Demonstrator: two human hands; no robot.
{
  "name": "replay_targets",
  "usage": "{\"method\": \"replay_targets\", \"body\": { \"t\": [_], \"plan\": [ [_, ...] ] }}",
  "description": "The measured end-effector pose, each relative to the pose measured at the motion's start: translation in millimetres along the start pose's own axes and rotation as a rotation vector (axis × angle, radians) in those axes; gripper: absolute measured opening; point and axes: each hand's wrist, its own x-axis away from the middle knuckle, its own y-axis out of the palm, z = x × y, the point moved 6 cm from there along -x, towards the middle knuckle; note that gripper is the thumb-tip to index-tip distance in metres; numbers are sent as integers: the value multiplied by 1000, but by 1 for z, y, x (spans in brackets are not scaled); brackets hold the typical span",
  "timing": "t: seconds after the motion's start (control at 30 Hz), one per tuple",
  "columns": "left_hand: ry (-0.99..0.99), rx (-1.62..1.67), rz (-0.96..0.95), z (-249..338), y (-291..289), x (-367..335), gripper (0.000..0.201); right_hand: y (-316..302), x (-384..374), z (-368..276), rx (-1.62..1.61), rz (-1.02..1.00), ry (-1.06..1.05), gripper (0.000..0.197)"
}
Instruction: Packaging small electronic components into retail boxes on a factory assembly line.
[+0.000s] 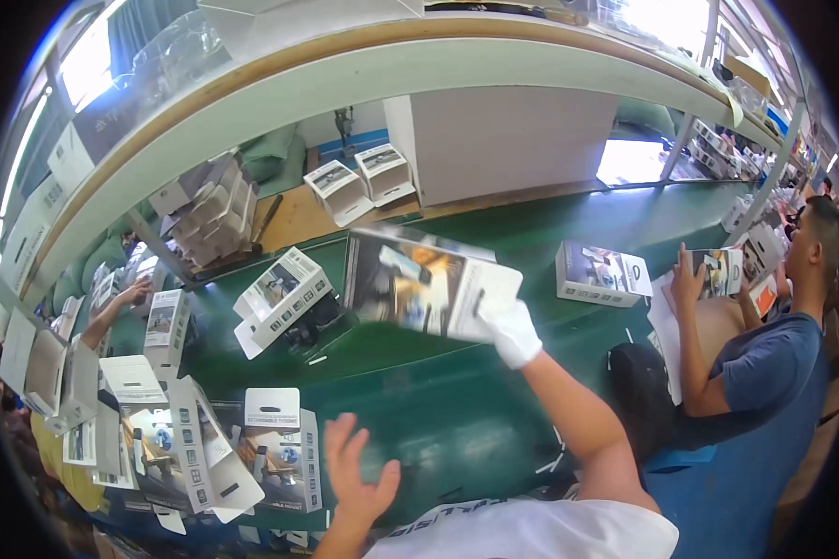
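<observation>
My right hand [507, 326], in a white glove, grips the end of a printed cardboard box [410, 279] above the green work surface [419, 391]. Motion blurs the box. My bare left hand [362, 470] is raised with its fingers spread and nothing in it. Close to its left stands a printed carton [284, 456] with a white top flap up, among several more open cartons [144, 438]. Beyond the left hand, a white carton with its flap out [284, 296] lies tilted against a black object [319, 324] that I cannot make out.
At right, a co-worker in a dark blue shirt [778, 345] holds a printed box [718, 270]. Another closed box [603, 274] rests on the green surface. Two open cartons [359, 182] and stacked white cartons [213, 214] sit under a shelf [438, 70]. Another person's arm [112, 312] reaches in at left.
</observation>
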Motion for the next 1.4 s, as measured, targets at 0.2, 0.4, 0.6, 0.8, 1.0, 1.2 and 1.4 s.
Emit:
{"method": "replay_targets", "body": {
  "t": [0.2, 0.4, 0.6, 0.8, 1.0, 1.2, 1.4],
  "plan": [
    [-54, -516, -416, -12, 48, -28, 95, -8, 104, 80, 317, -175, 567, 29],
    [-143, -469, -722, -71, 59, 6, 109, 126, 150, -47, 630, -538, -526, 35],
    [-178, -530, -558, -82, 26, 31, 109, 141, 84, 8, 567, -848, -533, 28],
    [-50, -513, -627, -102, 22, 45, 92, 33, -160, 75, 1171, 115, 331, 67],
    [-71, -479, -529, -151, -7, 29, 88, 54, -122, 104, 596, -31, 402, 65],
    [-117, -501, -519, -158, -34, 18, 90, 66, 72, 66, 467, 216, 287, 50],
    [39, -435, -640, -166, -63, 16, 92, 93, 140, 55, 748, -73, 461, 49]
  ]
}}
